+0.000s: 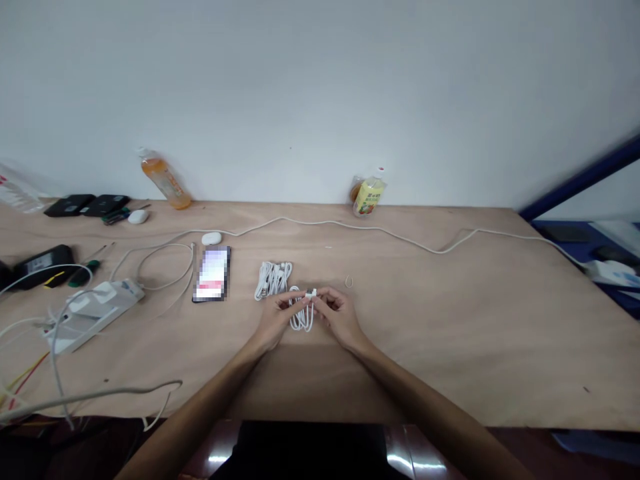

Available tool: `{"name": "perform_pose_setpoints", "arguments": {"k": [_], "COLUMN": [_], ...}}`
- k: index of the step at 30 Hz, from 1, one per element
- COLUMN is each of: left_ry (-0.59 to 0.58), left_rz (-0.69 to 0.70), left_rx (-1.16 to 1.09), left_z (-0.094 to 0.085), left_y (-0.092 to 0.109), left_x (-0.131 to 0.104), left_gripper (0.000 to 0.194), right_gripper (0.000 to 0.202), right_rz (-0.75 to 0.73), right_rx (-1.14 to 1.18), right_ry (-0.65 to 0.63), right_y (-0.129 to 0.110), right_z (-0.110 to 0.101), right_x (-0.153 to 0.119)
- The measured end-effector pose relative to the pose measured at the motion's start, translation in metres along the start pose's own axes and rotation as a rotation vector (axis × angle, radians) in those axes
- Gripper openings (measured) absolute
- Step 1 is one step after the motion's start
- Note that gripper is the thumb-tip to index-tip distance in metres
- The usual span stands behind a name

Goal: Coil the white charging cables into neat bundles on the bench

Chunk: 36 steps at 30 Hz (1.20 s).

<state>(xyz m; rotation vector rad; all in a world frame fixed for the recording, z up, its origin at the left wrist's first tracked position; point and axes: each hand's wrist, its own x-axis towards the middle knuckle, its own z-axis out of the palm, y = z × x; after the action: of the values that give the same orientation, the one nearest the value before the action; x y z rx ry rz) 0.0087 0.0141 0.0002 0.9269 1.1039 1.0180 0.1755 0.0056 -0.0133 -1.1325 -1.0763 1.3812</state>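
A coiled white cable (pixel 301 320) hangs between my two hands, with its pale plug end (pixel 311 293) pinched at the fingertips. My left hand (pixel 277 317) closes on it from the left, thumb and forefinger together. From the right, my right hand (pixel 341 315) grips the same plug end with thumb and fingers. Just beyond my left hand lies a bundle of coiled white cables (pixel 273 279) on the wooden table (pixel 450 320). A small pale loop, perhaps a tie (pixel 349 281), rests beyond my right hand.
Left of the cables lies a phone (pixel 213 273) below a white earbud case (pixel 211 238). A white power strip (pixel 95 313) with tangled cords sits farther left. An orange drink bottle (pixel 167 180) and a yellow-labelled bottle (pixel 370 195) stand by the wall. One long cord (pixel 350 227) crosses the back.
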Motion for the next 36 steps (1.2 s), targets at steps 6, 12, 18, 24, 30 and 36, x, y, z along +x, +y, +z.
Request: {"name": "perform_pose_setpoints", "arguments": {"k": [6,12,18,24,30,36], "left_ry": [0.003,-0.052,-0.020,-0.027,-0.051,-0.057], "left_rz": [0.025,0.022,0.003,-0.015,-0.043,-0.073], "left_rx": [0.003,-0.002,0.001,0.003,-0.057,-0.115], "left_z": [0.007,0.011,0.009,0.007,0.009,0.011], "left_y": [-0.003,-0.003,-0.003,-0.006,-0.002,-0.001], "left_x": [0.006,0.007,0.009,0.010,0.007,0.004], "left_gripper": [0.055,0.056,0.058,0.059,0.053,0.053], "right_gripper": [0.049,0.050,0.051,0.051,0.050,0.050], "right_rz": [0.005,0.012,0.008,-0.019,-0.047,-0.125], "right_rx": [0.037,0.054,0.061,0.011,-0.049,-0.091], "right_ry": [0.053,0.079,0.046,0.025,0.013,0.001], "right_y": [0.003,0.007,0.006,0.010,0.009,0.005], "right_z": [-0.001,-0.002,-0.003,-0.008,-0.011,-0.012], "right_x": [0.002,0.002,0.004,0.005,0.005,0.005]}}
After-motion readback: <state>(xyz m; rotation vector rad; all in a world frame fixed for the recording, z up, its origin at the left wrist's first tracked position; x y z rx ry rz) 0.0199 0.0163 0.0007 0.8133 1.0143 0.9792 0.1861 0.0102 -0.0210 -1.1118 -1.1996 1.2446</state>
